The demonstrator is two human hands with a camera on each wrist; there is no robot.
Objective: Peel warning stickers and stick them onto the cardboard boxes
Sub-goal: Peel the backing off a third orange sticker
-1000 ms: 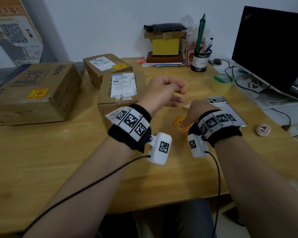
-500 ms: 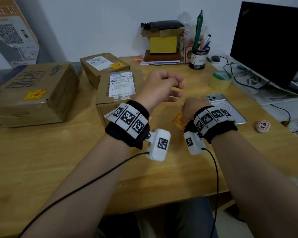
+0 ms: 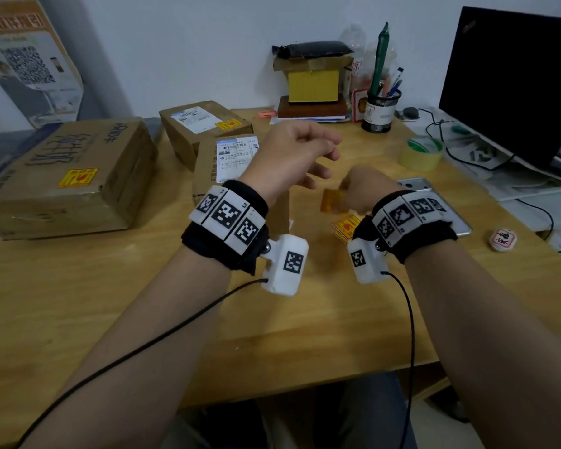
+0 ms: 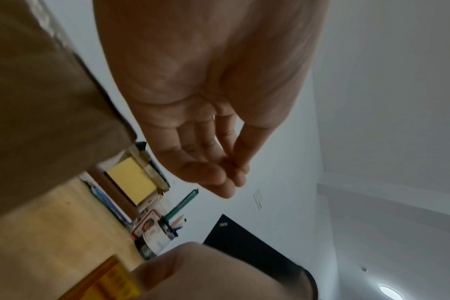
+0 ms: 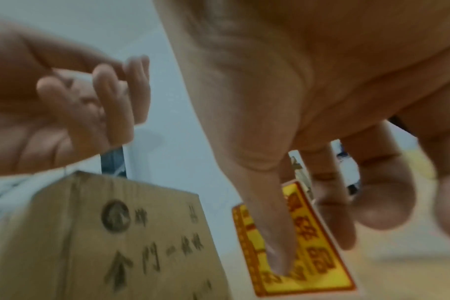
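My right hand point(image 3: 353, 194) hangs just above the desk and pinches one yellow and red warning sticker point(image 3: 331, 201). In the right wrist view the thumb point(image 5: 275, 239) lies flat across that sticker point(image 5: 319, 253). A small stack of the same stickers point(image 3: 345, 229) lies on the table below the wrist. My left hand point(image 3: 323, 158) hovers above the middle cardboard box point(image 3: 208, 171), fingers loosely curled and holding nothing point(image 4: 219, 168). That box bears a white shipping label. The large left box point(image 3: 117, 176) and the rear box point(image 3: 191, 132) each carry a yellow sticker.
A phone point(image 3: 415, 184) lies behind my right wrist, with a tape roll point(image 3: 421, 153) and pen cup point(image 3: 378, 115) further back. A monitor point(image 3: 512, 82) with cables fills the right side. A small white round object point(image 3: 502, 239) sits by the right edge.
My right hand has risen from the sticker stack on the table with one sticker pinched in it. My left hand has stayed hovering over the middle box.
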